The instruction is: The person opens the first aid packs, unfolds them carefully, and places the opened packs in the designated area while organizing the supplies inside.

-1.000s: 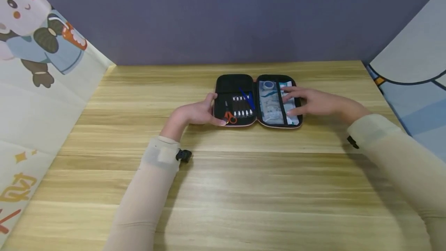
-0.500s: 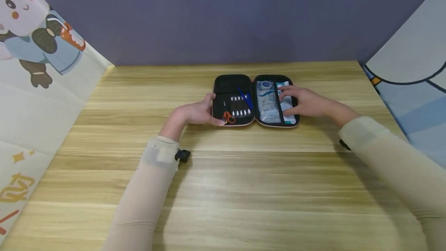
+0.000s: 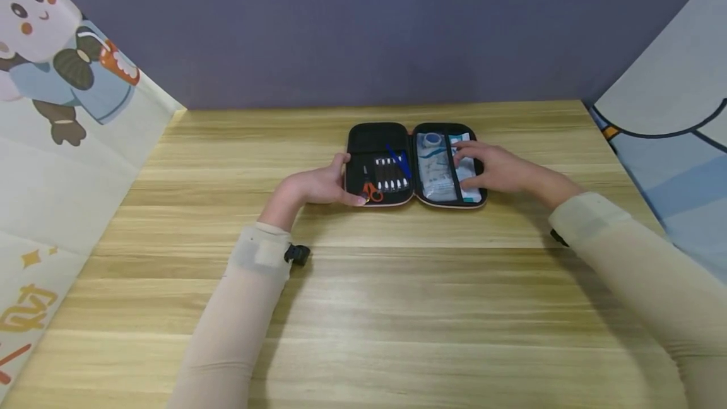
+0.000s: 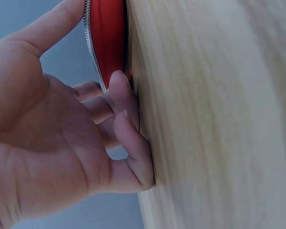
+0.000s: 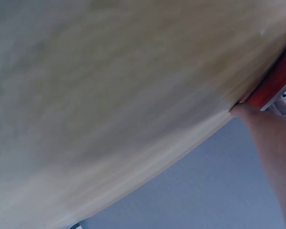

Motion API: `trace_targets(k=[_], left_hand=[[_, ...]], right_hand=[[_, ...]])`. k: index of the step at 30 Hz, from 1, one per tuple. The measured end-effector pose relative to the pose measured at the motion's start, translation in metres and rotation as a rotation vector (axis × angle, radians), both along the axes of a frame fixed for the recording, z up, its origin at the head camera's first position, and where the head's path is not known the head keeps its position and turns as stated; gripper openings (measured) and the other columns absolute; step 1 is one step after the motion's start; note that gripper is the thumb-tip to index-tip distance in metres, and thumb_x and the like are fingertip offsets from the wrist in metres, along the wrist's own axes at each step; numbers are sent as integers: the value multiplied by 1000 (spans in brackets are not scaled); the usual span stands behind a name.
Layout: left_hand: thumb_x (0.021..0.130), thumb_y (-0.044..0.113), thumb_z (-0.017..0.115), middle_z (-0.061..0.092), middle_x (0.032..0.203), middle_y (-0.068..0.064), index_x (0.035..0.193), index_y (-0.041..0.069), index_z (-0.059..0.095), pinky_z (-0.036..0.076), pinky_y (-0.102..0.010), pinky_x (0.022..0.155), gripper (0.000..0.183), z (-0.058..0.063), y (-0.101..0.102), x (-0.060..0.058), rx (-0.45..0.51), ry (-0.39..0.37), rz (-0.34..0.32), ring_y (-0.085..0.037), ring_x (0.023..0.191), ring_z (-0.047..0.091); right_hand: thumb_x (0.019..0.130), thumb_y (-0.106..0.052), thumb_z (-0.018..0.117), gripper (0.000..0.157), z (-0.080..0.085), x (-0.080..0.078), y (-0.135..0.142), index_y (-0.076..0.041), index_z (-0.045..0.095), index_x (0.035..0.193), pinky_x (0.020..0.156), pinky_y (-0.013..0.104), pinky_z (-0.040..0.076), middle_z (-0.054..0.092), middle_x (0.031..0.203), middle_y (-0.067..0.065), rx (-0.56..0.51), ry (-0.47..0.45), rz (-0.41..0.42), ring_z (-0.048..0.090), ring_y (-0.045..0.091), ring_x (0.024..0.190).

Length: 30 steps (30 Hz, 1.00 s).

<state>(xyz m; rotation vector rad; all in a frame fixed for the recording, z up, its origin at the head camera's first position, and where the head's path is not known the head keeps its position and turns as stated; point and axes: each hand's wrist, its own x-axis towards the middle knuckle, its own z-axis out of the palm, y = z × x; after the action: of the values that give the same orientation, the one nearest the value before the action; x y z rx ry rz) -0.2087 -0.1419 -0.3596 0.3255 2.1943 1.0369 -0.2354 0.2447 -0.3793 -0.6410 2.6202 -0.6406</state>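
A small zippered case (image 3: 379, 137), black inside and red outside, lies unfolded on the wooden table. My left hand (image 3: 318, 185) grips its left edge, the thumb at the near corner; in the left wrist view several curled fingers (image 4: 133, 148) rest against the table beside the red shell. Orange-handled scissors (image 3: 372, 192), a pack of cotton swabs (image 3: 392, 183) and blue tweezers (image 3: 399, 161) sit in the left half. My right hand (image 3: 502, 168) reaches over the right edge, thumb and bent fingers apart on a white-and-teal packet (image 3: 469, 191) beside the black strap.
Left of the strap, a clear bag (image 3: 438, 185) and a tape roll (image 3: 432, 139) fill the right half. A dark wall (image 3: 363, 30) stands behind the table (image 3: 363, 308). Printed panels (image 3: 57, 175) flank both sides.
My right hand has shifted slightly left, and its fingers have bent more over the packet. The left hand keeps its place at the case. The whole head view has moved a little.
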Motion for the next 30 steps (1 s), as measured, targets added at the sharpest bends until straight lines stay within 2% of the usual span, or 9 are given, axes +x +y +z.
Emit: trace_targets(k=[12, 16, 20, 22, 23, 25, 26, 28, 30], left_hand=[[95, 23, 82, 50, 161, -19, 168, 12, -6, 20, -48, 134, 115, 2, 2, -2, 0, 9, -19, -33, 151, 49], [96, 25, 82, 53, 158, -20, 168, 12, -8, 20, -48, 135, 116, 1, 2, -2, 0, 4, -23, -33, 150, 51], [96, 27, 82, 55, 157, -21, 169, 14, -11, 21, -48, 134, 119, 0, -1, -2, 4, -19, -18, -33, 151, 50], [96, 28, 81, 53, 159, -21, 169, 15, -12, 24, -47, 134, 119, 0, -3, -2, 4, -22, -20, -32, 152, 49], [97, 30, 80, 55, 157, -20, 169, 15, -12, 30, -47, 131, 117, 1, -4, -2, -5, -19, -22, -30, 148, 53], [100, 35, 76, 60, 147, -19, 170, 18, -9, 50, -43, 110, 112, 3, -6, -2, -27, -17, -18, -28, 124, 65], [101, 38, 74, 63, 140, -18, 170, 20, -8, 54, -40, 95, 108, 4, -6, -3, -41, -14, -16, -26, 109, 67], [104, 43, 69, 64, 124, -15, 171, 21, -2, 50, -34, 72, 101, 6, -7, -4, -85, 8, -9, -21, 86, 60], [104, 44, 68, 62, 110, -14, 171, 19, 6, 44, -32, 64, 94, 8, -6, -5, -130, 79, -16, -21, 75, 53]], right_hand=[[98, -19, 77, 31, 5, 2, 2, -10, 63, 125, 122, 71, 31, 24, 175, 22, 15, 12, 4, 22, 53, 159], [98, -24, 78, 34, 16, 4, 3, -10, 67, 127, 122, 71, 31, 20, 176, 22, 55, 22, 42, 21, 53, 159], [98, -34, 79, 47, 33, 6, 2, -10, 68, 138, 122, 73, 28, 14, 177, 23, 108, 41, 72, 19, 55, 159], [98, -41, 78, 63, 39, 8, 4, -9, 60, 149, 122, 75, 26, 10, 177, 26, 124, 35, 57, 17, 57, 159], [97, -45, 78, 74, 41, 9, 5, -8, 52, 156, 122, 76, 26, 8, 176, 28, 130, 22, 47, 16, 58, 158], [95, -52, 77, 97, 41, 13, 8, -9, 29, 168, 121, 77, 24, 1, 176, 31, 147, -33, 13, 12, 60, 158], [94, -55, 78, 108, 40, 16, 11, -9, 17, 171, 121, 79, 23, -3, 175, 33, 152, -69, -1, 9, 60, 159], [91, -59, 79, 124, 37, 22, 16, -12, -4, 172, 120, 81, 19, -9, 174, 35, 166, -134, -25, 1, 62, 158], [89, -62, 79, 132, 33, 26, 22, -15, -13, 171, 120, 83, 15, -13, 173, 36, 190, -178, -45, -4, 64, 157]])
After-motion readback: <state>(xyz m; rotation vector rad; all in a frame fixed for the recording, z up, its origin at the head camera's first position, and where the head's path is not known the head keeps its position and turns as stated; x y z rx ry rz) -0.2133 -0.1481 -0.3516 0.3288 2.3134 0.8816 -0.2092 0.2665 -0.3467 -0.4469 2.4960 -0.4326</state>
